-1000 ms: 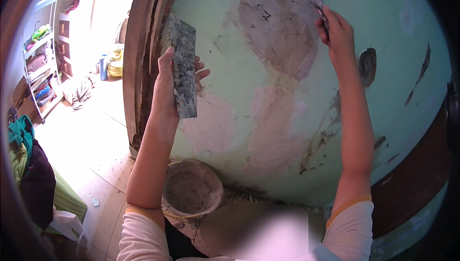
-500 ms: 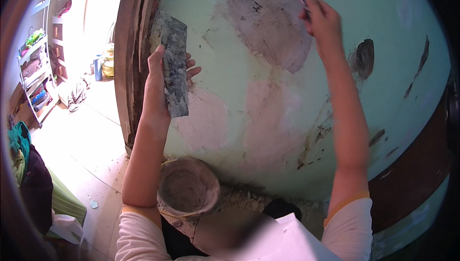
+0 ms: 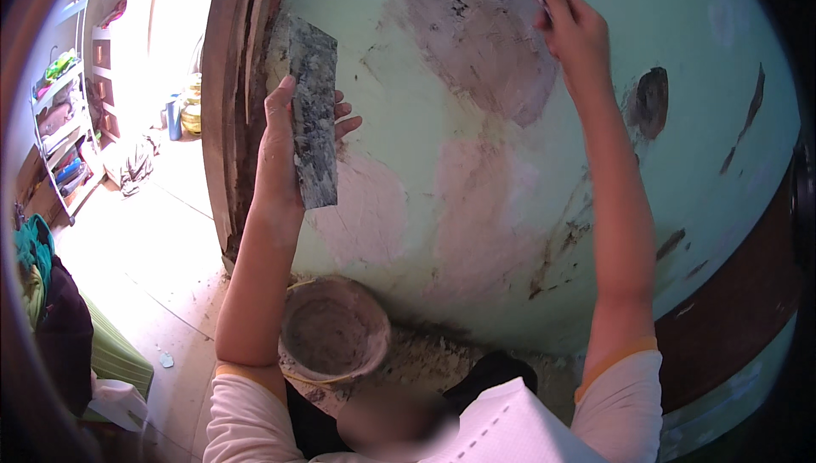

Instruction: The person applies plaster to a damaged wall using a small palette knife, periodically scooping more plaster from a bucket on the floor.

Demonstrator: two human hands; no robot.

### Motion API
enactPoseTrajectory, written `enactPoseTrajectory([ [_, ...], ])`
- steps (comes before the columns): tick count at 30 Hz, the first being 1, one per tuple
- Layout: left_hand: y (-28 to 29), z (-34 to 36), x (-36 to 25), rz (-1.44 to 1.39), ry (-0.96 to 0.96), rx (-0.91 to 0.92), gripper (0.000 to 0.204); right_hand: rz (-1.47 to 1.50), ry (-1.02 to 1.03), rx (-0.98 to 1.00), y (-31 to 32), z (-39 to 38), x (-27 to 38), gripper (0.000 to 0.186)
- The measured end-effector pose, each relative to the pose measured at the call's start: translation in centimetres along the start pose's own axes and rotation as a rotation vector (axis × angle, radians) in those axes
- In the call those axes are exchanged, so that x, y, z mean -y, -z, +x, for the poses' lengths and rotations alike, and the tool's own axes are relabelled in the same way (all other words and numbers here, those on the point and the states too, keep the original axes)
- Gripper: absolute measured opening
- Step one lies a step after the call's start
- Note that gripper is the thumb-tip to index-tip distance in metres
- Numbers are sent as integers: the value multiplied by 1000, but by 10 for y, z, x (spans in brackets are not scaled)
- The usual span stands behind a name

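Hands (image 3: pixel 289 136) (image 3: pixel 578 34) higher vs. earlier

- The floor (image 3: pixel 161 268), pale and sunlit, fills the left of the frame.
- A round, plaster-caked bucket (image 3: pixel 333 327) stands on it at lower centre, beside the wall's foot.
- Crumbled plaster debris (image 3: pixel 425 357) lies just right of the bucket.
- A metal shelf rack (image 3: pixel 64 136) stands at upper left.

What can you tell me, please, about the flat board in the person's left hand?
The board is a long, flat rectangle, grey and mottled with smeared plaster. The left hand holds it upright by its lower half, thumb on its near face and fingers behind. It is raised close to the green wall, near the brown door frame.
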State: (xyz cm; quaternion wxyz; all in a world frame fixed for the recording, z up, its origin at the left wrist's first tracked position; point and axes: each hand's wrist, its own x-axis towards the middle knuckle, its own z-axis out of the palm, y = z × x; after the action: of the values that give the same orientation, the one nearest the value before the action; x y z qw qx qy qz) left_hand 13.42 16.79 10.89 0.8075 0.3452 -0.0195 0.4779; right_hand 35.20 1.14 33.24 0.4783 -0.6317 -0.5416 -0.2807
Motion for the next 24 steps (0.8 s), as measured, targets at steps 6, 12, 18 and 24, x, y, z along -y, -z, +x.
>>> enactPoseTrajectory([
  [6,-2,5,10,-67,10,30,61,-243,-10,-81,4,4,-10,39],
  [12,6,0,-3,-1,61,35,58,57,-120,-92,13,-20,-1,37],
  [18,3,9,11,-81,36,45,56,-100,-68,-84,-1,7,-10,37],
  [24,7,4,5,-65,5,45,55,71,-273,-130,1,-63,-9,39],
])
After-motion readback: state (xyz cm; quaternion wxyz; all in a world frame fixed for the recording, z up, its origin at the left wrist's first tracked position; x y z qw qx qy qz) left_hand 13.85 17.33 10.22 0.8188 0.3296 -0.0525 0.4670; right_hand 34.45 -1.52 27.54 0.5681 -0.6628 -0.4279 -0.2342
